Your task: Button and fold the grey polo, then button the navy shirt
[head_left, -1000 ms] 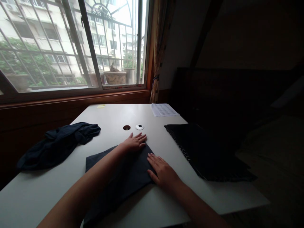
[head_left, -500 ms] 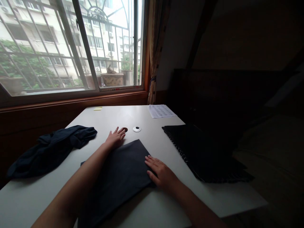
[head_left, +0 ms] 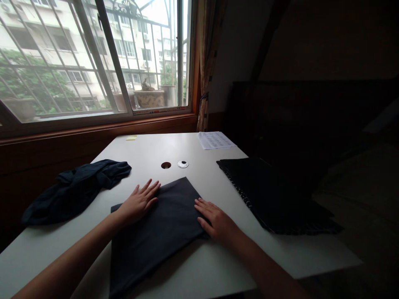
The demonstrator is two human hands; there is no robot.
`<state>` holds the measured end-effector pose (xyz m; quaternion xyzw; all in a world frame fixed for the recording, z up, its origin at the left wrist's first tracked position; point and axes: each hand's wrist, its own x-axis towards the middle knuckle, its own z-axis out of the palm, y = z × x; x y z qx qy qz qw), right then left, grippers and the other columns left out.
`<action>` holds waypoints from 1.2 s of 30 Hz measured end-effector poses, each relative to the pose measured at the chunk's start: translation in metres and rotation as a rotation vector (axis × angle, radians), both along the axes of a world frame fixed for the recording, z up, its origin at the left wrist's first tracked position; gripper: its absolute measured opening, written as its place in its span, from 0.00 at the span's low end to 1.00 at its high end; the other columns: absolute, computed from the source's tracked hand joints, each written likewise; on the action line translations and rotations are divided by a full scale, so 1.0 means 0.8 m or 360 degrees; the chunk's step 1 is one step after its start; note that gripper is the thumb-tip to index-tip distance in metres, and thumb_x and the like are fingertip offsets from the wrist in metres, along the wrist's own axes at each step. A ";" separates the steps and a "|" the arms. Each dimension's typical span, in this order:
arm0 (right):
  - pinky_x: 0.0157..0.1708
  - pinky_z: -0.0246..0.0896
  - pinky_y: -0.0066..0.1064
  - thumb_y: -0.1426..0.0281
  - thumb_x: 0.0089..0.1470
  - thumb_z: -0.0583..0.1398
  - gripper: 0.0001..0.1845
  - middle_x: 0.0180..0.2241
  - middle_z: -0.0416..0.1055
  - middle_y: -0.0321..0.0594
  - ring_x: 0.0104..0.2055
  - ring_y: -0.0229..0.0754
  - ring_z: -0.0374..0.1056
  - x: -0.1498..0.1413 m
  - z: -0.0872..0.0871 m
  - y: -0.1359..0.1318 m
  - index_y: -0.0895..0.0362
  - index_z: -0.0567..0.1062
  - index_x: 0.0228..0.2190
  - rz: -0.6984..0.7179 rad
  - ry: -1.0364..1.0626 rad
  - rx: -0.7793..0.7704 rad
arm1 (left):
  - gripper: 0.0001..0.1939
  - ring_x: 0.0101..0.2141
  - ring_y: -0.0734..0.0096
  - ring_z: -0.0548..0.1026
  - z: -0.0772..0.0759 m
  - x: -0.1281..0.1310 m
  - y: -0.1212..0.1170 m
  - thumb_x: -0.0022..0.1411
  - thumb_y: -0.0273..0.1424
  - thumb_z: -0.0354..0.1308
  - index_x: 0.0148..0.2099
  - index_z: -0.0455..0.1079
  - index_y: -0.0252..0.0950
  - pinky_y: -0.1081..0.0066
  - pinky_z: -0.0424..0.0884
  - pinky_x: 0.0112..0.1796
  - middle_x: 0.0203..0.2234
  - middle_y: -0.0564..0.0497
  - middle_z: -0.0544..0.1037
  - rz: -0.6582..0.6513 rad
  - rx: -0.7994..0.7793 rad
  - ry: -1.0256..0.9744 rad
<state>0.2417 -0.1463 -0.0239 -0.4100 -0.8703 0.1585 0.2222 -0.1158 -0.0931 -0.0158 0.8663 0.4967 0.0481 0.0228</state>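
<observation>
A dark navy piece of cloth (head_left: 162, 228) lies folded flat on the white table (head_left: 230, 265), with one corner pointing away from me. My left hand (head_left: 141, 203) rests on its upper left edge, fingers spread. At the cloth's right edge lies my right hand (head_left: 215, 218), its fingers stretched out flat and the thumb a little apart. Neither hand grips the fabric. Whether the cloth is a whole garment or a single panel I cannot tell.
A crumpled dark garment (head_left: 77, 189) lies on the left. On the right is a stack of dark cloth (head_left: 274, 199) with frayed edges. Behind are a cable hole (head_left: 166, 165), its white cover (head_left: 183, 164), printed papers (head_left: 216, 140) and a yellow note (head_left: 131, 137). A window (head_left: 124, 62) stands beyond.
My left hand has drawn back from beside the cable hole onto the cloth's left edge, uncovering the hole. My right hand stays at the right edge. The view has shifted slightly.
</observation>
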 end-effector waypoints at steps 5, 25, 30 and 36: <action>0.67 0.51 0.49 0.68 0.63 0.56 0.25 0.65 0.61 0.45 0.68 0.49 0.56 0.002 0.001 0.001 0.57 0.69 0.61 0.0001 -0.0011 0.0006 | 0.30 0.71 0.55 0.41 -0.006 -0.055 -0.018 0.76 0.47 0.34 0.74 0.36 0.47 0.44 0.44 0.66 0.71 0.52 0.45 0.0119 -0.0115 0.0049; 0.49 0.66 0.42 0.63 0.61 0.61 0.13 0.44 0.72 0.44 0.47 0.49 0.68 0.025 -0.005 0.018 0.50 0.77 0.47 -0.0443 0.0010 0.0070 | 0.33 0.70 0.56 0.43 0.045 0.080 -0.062 0.74 0.47 0.42 0.74 0.38 0.47 0.47 0.42 0.68 0.71 0.51 0.45 -0.0598 0.0050 -0.0114; 0.50 0.65 0.45 0.60 0.64 0.58 0.18 0.46 0.70 0.46 0.49 0.51 0.66 0.029 -0.015 0.019 0.50 0.72 0.53 -0.0438 -0.0124 0.0141 | 0.35 0.70 0.57 0.43 0.025 0.124 -0.095 0.74 0.50 0.40 0.74 0.36 0.44 0.50 0.37 0.68 0.71 0.49 0.45 -0.0816 -0.0117 -0.0148; 0.51 0.65 0.44 0.57 0.64 0.57 0.21 0.47 0.69 0.46 0.51 0.50 0.66 0.030 -0.016 0.019 0.50 0.71 0.56 -0.0451 -0.0180 0.0132 | 0.37 0.70 0.57 0.46 0.014 0.091 -0.120 0.73 0.48 0.44 0.74 0.33 0.43 0.52 0.40 0.68 0.71 0.48 0.44 -0.0726 -0.0080 -0.0153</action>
